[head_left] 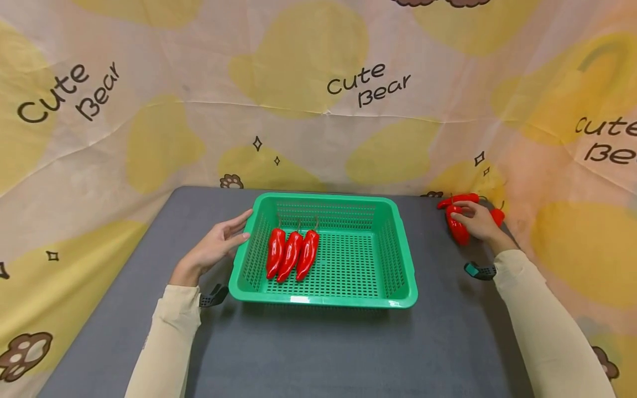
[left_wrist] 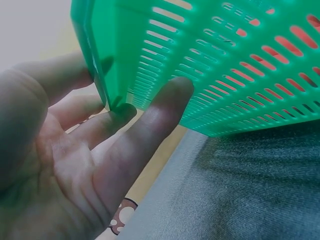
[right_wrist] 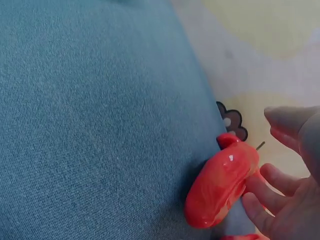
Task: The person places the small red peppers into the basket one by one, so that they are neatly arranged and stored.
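A green slotted basket (head_left: 325, 302) stands on the table, with three red peppers (head_left: 293, 256) side by side in its left part, stems toward the back. My left hand (head_left: 217, 243) is at the basket's left side; its fingers lie along the rim, and in the left wrist view a fingertip (left_wrist: 175, 90) rests against the slotted wall. Over at the far right, my right hand (head_left: 480, 224) reaches to a glossy red pepper (head_left: 458, 229). The right wrist view shows its fingers spread beside that pepper (right_wrist: 222, 185), some at its side, not wrapped round it.
Another red pepper (head_left: 460, 199) lies behind the right hand, and one more (head_left: 497, 215) shows to its right, partly hidden. A printed cloth (head_left: 318, 149) hangs behind the grey table (head_left: 323, 354) and along both sides.
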`<control>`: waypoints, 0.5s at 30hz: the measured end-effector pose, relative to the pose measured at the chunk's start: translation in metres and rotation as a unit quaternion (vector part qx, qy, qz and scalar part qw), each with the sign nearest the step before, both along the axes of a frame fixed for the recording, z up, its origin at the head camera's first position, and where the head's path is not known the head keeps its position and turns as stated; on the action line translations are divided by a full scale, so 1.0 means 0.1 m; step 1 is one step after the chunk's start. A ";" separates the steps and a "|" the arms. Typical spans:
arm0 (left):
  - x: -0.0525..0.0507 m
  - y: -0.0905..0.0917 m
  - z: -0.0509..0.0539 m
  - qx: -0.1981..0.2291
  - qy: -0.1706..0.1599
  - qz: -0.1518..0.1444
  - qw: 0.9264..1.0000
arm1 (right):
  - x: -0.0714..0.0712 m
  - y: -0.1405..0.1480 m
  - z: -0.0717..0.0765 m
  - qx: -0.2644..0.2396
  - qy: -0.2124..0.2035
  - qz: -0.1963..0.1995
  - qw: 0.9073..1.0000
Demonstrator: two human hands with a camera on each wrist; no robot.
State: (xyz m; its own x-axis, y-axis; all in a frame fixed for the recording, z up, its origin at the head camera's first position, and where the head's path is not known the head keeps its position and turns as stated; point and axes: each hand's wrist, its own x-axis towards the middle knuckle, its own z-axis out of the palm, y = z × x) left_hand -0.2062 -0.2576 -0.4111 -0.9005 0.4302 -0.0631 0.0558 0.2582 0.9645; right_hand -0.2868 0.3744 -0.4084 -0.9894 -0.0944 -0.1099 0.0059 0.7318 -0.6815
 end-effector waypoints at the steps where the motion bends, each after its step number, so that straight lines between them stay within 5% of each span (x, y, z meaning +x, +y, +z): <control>1: 0.00 0.00 0.00 0.000 0.000 0.000 1.000 | 0.00 0.02 -0.01 0.001 -0.001 0.000 1.000; 15: -0.01 0.00 -0.01 -0.004 -0.006 0.001 1.000 | -0.06 0.14 -0.11 0.037 -0.053 0.026 0.998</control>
